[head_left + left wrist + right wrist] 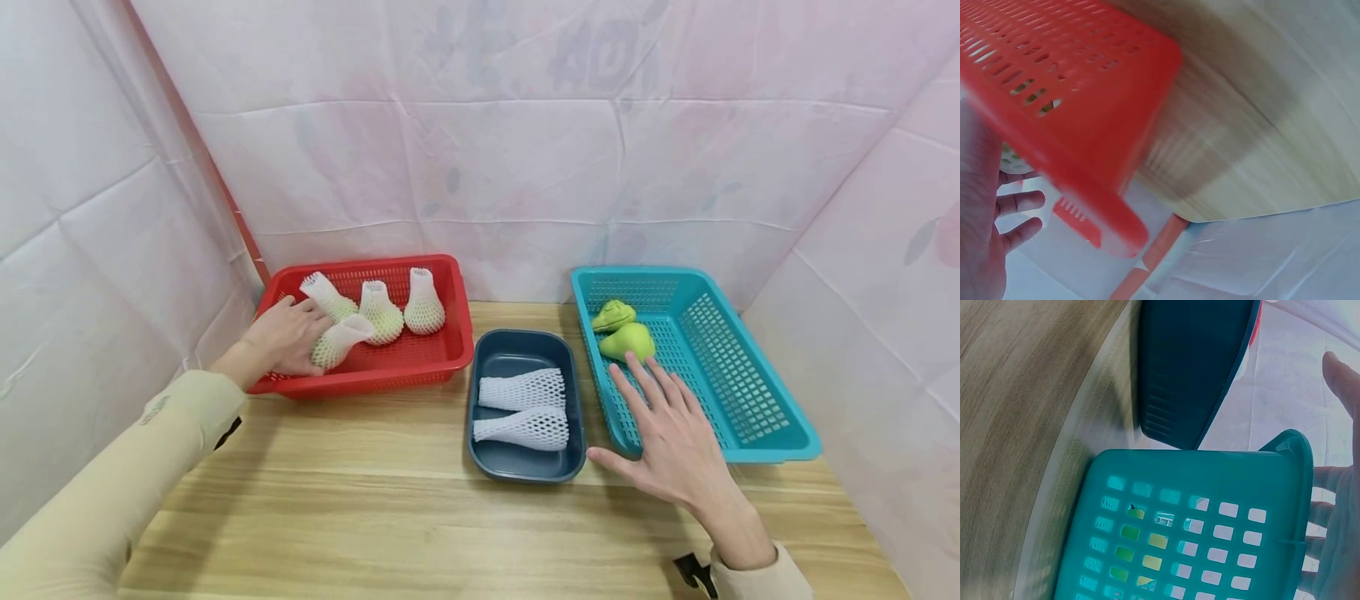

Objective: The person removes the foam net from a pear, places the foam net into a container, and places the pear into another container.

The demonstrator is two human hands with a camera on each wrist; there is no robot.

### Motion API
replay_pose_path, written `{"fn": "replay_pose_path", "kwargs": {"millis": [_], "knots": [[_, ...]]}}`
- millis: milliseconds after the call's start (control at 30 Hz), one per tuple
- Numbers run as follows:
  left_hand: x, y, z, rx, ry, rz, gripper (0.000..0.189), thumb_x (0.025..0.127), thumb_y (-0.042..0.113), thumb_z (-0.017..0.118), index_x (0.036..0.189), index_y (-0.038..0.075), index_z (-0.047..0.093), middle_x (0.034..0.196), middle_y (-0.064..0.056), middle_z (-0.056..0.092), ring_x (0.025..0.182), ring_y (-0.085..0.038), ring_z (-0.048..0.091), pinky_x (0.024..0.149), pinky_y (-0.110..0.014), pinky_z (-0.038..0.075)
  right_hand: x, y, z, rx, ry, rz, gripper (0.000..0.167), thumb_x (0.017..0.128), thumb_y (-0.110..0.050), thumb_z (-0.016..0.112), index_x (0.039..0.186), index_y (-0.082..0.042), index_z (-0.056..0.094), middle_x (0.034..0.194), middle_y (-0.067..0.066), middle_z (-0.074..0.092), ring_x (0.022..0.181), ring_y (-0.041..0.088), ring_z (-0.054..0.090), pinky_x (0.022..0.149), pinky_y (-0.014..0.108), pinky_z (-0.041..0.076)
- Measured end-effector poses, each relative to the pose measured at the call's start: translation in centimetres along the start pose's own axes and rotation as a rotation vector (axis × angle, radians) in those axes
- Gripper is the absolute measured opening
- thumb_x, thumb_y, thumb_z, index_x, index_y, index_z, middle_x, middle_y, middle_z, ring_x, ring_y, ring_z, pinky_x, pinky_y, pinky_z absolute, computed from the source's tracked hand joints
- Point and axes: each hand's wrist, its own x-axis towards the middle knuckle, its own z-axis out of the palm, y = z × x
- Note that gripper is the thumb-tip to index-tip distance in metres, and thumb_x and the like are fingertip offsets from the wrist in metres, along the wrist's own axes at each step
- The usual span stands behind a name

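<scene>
My left hand reaches over the left part of the red basket. Its fingers lie beside a pear in a white foam net sleeve, with the thumb by its lower end. Three more net-sleeved pears sit behind and to the right in that basket. In the left wrist view the fingers are extended past the red rim. Spread fingers mark my right hand, held over the near left rim of the teal basket. Just beyond its fingertips lie a bare green pear and another, lumpier one.
Between the baskets stands a dark blue tray holding two flattened white foam nets. All of them rest on a wooden table. Pale patterned cloth hangs behind and at both sides.
</scene>
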Motion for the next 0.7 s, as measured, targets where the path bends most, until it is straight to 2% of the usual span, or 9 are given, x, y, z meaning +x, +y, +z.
{"fn": "replay_pose_path", "kwargs": {"millis": [133, 367, 700], "knots": [[-0.2, 0.2, -0.7, -0.014, 0.041, -0.012, 0.078, 0.073, 0.055, 0.087, 0.128, 0.004, 0.064, 0.128, -0.018, 0.072, 0.119, -0.039, 0.062, 0.1, -0.057, 0.05, 0.0, 0.0, 0.0, 0.0, 0.0, -0.001, 0.113, 0.084, -0.096, 0.041, 0.161, -0.012, 0.043, 0.168, 0.019, 0.041, 0.151, 0.047, 0.039, 0.116, 0.067, 0.035], [-0.4, 0.7, -2.0, -0.034, 0.145, -0.021, 0.067, 0.072, 0.054, 0.085, 0.113, 0.005, 0.064, 0.11, -0.015, 0.074, 0.108, -0.038, 0.064, 0.089, -0.052, 0.048, 0.2, 0.1, 0.0, 0.003, 0.013, -0.005, 0.114, 0.084, -0.097, 0.038, 0.158, -0.01, 0.047, 0.165, 0.021, 0.043, 0.15, 0.048, 0.04, 0.115, 0.068, 0.036], [-0.3, 2.5, -4.6, -0.085, 0.249, -0.058, 0.068, 0.069, 0.051, 0.082, 0.118, 0.006, 0.065, 0.113, -0.013, 0.074, 0.104, -0.035, 0.064, 0.089, -0.053, 0.051, 0.2, -0.2, 0.0, 0.004, 0.029, -0.017, 0.116, 0.084, -0.098, 0.033, 0.16, -0.01, 0.045, 0.166, 0.02, 0.044, 0.149, 0.048, 0.041, 0.115, 0.066, 0.036]]}}
